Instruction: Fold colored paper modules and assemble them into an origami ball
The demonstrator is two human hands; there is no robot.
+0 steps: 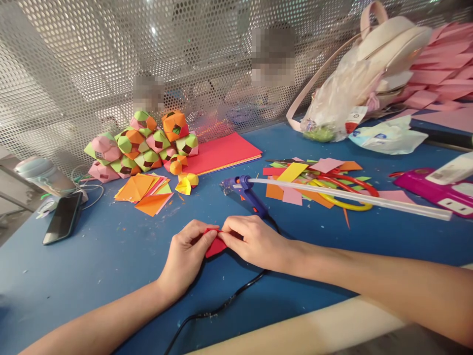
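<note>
A small piece of red paper [215,246] lies on the blue table [111,246], pinched between both my hands. My left hand [186,256] presses its fingers on the paper's left side. My right hand [254,241] grips the paper's right edge with closed fingers. Most of the paper is hidden under my fingers. Just behind my hands lies a blue glue gun [247,193] with a long clear glue stick [351,198]; its black cord [221,308] runs under my right wrist toward the table's front edge.
Folded paper balls [144,145] are piled at the back left beside orange paper squares [142,192] and a red paper stack [221,153]. Scissors [343,192] lie on paper scraps at right. A phone [63,217], a bag [369,64] and a magenta box [432,190] lie at the edges.
</note>
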